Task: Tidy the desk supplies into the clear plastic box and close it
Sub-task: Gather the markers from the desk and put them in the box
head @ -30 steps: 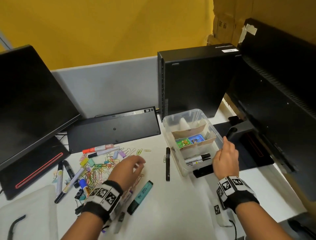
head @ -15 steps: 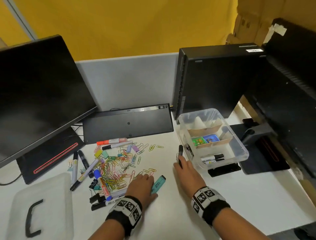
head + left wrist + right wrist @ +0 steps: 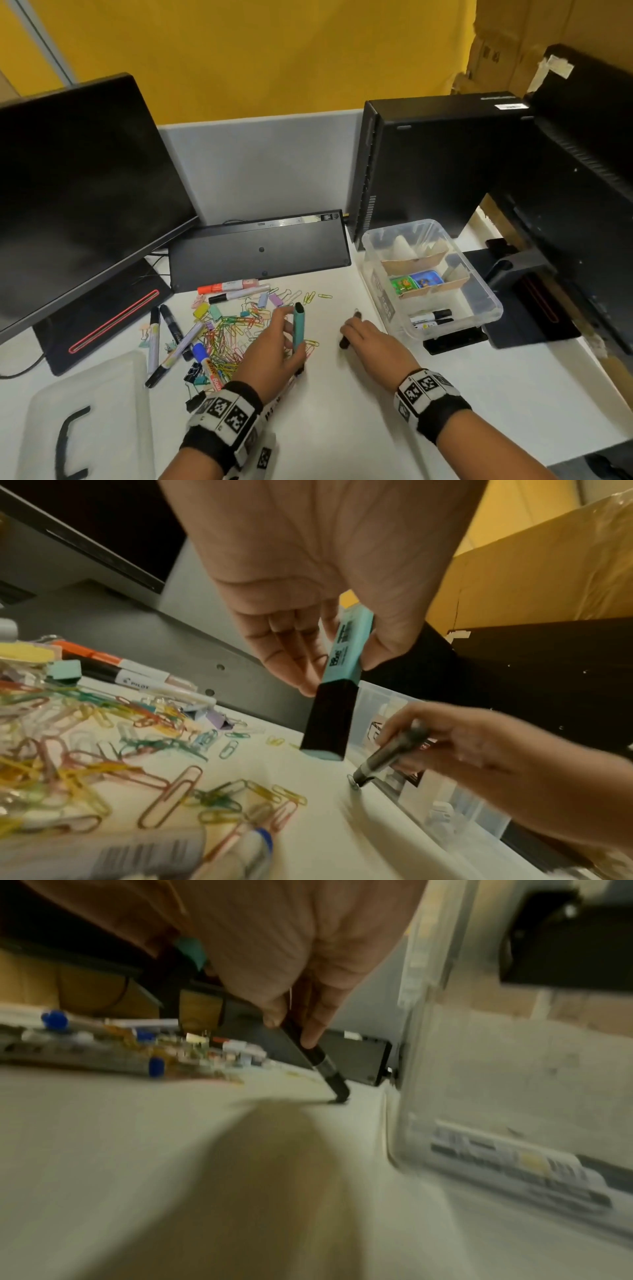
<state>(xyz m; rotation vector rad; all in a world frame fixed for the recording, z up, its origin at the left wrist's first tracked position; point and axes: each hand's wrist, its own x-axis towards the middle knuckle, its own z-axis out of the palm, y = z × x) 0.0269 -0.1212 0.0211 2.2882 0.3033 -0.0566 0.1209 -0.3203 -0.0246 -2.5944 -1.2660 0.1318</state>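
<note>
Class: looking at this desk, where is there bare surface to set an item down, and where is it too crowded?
Bare desk lies between the two forearms, near the front edge, and to the right of the right hand, in front of the clear plastic box. Crowded: the paper clip pile with markers beyond the left hand, bordered by the keyboard and the box lid.

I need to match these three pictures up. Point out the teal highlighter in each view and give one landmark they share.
Head: the teal highlighter is centre-low, upright in the left hand, black cap up.
Left wrist: upper centre, pinched between fingers and thumb, black cap pointing down at the desk.
Right wrist: only a teal sliver at upper left, behind the right hand.
Shared landmark: the clear plastic box.
</note>
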